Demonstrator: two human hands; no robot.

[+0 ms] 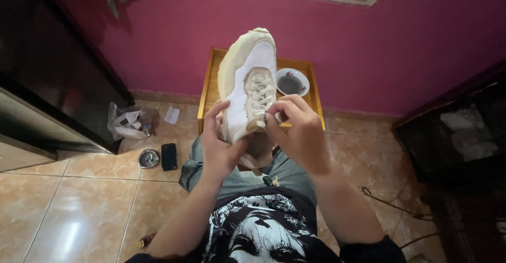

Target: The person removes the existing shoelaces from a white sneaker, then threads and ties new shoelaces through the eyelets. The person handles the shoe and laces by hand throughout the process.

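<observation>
A white and cream sneaker (247,68) with pale laces is held up in front of me, toe pointing away. My left hand (217,142) grips its side near the heel opening. My right hand (299,131) pinches the lace end at the top of the tongue, fingers closed on it. Both hands are above my lap in grey jeans (295,176).
A small wooden table (211,86) stands against the pink wall, with a white bowl (292,82) on it. On the tiled floor at left lie a black phone (169,156), a metal ashtray (148,158) and a plastic bag (126,123). Dark furniture flanks both sides. A cable (390,202) runs at right.
</observation>
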